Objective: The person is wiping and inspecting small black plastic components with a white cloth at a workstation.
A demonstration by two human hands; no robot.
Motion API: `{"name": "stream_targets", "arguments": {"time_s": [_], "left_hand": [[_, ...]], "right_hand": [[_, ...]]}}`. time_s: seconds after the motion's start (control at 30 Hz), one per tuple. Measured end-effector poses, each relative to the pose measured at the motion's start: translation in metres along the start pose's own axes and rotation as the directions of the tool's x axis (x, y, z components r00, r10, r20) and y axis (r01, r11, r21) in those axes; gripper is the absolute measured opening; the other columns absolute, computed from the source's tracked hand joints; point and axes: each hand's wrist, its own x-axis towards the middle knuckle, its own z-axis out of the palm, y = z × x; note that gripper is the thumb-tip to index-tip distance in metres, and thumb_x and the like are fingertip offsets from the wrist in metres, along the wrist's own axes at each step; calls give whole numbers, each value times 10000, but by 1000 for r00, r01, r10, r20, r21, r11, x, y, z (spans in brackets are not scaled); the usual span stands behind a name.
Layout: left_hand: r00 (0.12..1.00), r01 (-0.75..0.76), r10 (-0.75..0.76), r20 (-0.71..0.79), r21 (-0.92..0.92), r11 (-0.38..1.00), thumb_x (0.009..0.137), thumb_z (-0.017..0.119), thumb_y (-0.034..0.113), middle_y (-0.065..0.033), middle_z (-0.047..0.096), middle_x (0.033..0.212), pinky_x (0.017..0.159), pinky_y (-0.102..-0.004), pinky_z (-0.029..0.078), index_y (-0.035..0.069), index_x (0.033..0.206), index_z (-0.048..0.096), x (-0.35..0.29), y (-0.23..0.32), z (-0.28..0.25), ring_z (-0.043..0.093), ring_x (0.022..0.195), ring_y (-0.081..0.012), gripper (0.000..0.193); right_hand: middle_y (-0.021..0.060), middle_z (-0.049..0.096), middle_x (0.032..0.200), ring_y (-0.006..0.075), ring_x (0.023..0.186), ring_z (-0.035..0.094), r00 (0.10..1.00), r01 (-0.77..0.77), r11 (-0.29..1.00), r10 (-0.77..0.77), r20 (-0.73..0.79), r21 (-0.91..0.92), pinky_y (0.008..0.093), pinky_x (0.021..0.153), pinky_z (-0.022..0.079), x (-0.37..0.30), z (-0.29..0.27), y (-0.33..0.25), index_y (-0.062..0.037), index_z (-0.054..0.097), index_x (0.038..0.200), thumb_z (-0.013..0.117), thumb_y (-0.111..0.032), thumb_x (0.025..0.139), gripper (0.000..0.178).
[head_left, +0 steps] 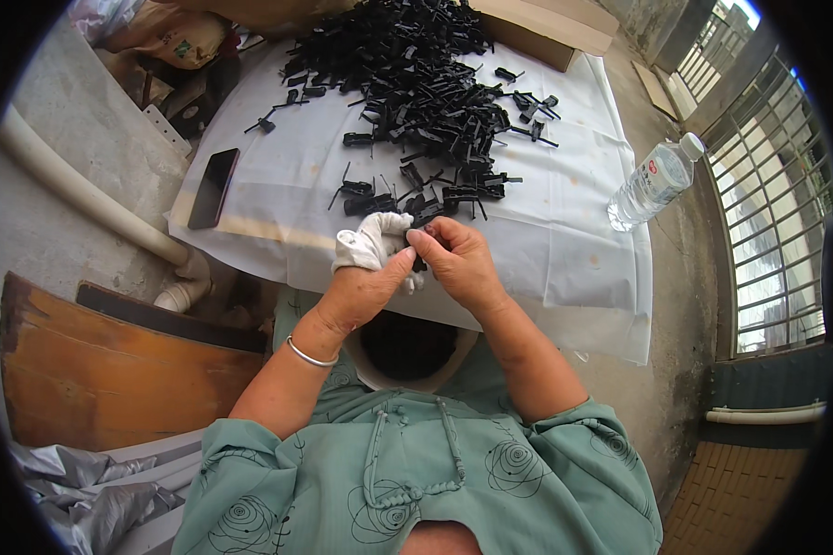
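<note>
A heap of small black plastic parts (435, 106), many with thin stems, covers the middle of the table and runs down toward me. At its near end, my left hand (366, 282), partly covered by a white glove (372, 242), is curled round a black plastic part (419, 265). My right hand (467, 266) is bare and meets the left one, its thumb and fingertips pinched at the same part. Most of that part is hidden by my fingers. A few loose black parts lie just beyond my hands.
A phone (215, 189) lies on the white table cover (565, 250) at left. A clear water bottle (655, 183) stands at the right edge, and a cardboard box (537, 32) is at the back. Below the table edge, between my knees, is a pale round container (366, 370) with a dark inside.
</note>
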Motion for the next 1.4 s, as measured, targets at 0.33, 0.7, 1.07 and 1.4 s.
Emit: {"name": "stream_targets", "arguments": {"time_s": [0.33,0.7,1.07,1.4], "left_hand": [[995,-36,70,-67,409,912,827,522,-11,-4,550,889,605,-165,411,-7,1057,515,-20,-1,0,454,710,-21,231],[924,-269,372,86,839,474,776,526,31,-184,599,964,803,-338,470,-38,1059,542,-39,-5,8,595,882,-307,292],[984,-115,142,-104,235,965,826,548,34,-37,542,910,783,-252,441,-9,1119,460,-40,-5,4,531,828,-146,309],[1000,25,-23,-14,265,964,896,444,70,-4,490,794,503,-186,361,44,1191,386,-42,9,-2,408,577,-45,301]], "right_hand": [[-33,458,624,77,591,413,975,141,942,-79,207,-304,252,529,372,-26,-7,0,-24,543,748,476,-253,937,304],[3,515,642,69,621,431,979,-52,996,64,195,-69,255,574,408,-37,17,29,11,560,765,473,-201,923,278],[-29,509,656,53,633,426,977,36,999,-30,209,-27,230,576,396,-39,4,7,5,594,839,520,-179,905,209],[29,482,608,82,540,417,900,418,847,-339,273,-328,235,504,366,-36,-9,6,-23,612,950,680,-86,765,207]]}}
